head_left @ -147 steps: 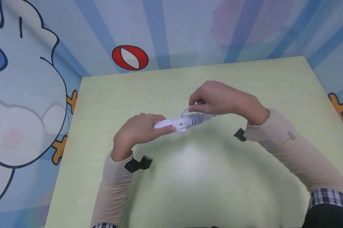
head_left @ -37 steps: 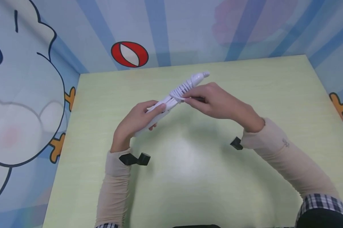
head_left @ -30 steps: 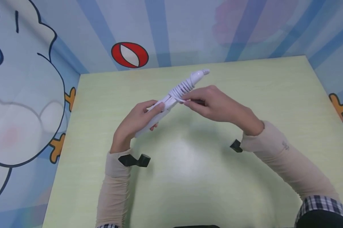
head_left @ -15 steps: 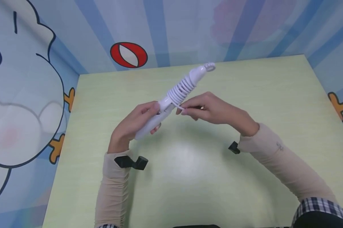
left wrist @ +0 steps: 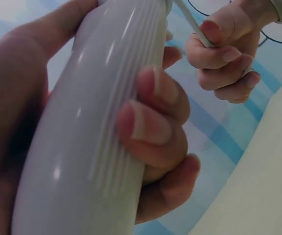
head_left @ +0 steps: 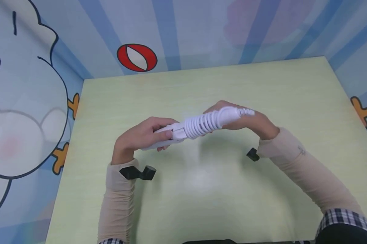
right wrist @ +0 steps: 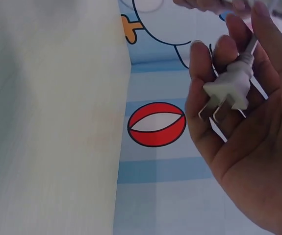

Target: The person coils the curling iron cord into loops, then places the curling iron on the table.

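Note:
A slim white hair straightener (head_left: 229, 116) is held above the table, lying nearly level with its ribbed cord end to the right. Its white cord (head_left: 201, 125) is wound in several close turns around the body. My left hand (head_left: 143, 135) grips the left part, thumb on top; in the left wrist view its fingers curl round the glossy body (left wrist: 91, 122). Partly hidden behind the cord end is my right hand (head_left: 246, 122). In the left wrist view it pinches the taut cord between thumb and forefinger. The two-pin plug (right wrist: 229, 87) sits within that hand's palm side.
Beneath the hands is a pale yellow-green table (head_left: 201, 189). Its back edge meets a blue striped wall (head_left: 198, 34) printed with cartoon figures and a red oval (head_left: 137, 57). Black camera mounts (head_left: 148, 173) sit at both wrists.
The hair straightener has swung from a steep tilt to nearly level, its cord end dropping toward me and rightward. My right hand has passed from in front to behind it, cord pinched.

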A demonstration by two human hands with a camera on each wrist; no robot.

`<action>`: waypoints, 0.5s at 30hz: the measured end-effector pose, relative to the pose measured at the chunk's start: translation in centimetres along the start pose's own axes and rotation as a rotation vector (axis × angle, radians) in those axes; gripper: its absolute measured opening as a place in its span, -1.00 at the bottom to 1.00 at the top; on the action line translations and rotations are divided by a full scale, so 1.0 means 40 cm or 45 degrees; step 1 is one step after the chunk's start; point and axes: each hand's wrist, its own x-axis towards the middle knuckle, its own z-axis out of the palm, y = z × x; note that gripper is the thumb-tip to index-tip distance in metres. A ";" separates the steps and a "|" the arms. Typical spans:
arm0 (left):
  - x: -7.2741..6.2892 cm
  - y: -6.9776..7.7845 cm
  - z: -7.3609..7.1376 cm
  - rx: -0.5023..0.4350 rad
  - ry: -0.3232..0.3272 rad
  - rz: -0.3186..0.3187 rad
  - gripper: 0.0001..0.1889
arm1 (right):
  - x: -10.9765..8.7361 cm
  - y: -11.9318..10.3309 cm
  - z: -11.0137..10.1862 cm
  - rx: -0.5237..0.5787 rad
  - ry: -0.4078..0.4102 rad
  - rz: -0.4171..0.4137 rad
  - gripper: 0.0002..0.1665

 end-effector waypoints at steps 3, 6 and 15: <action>0.004 0.013 0.008 0.053 -0.065 -0.036 -0.77 | -0.001 0.005 -0.018 0.020 -0.059 -0.012 -0.87; 0.009 0.021 0.015 0.091 -0.109 -0.090 -0.74 | 0.005 -0.001 -0.038 -0.032 -0.118 0.050 -0.93; 0.037 0.018 0.046 0.240 -0.161 -0.275 -0.75 | 0.015 -0.035 -0.071 -0.177 -0.179 0.228 -0.84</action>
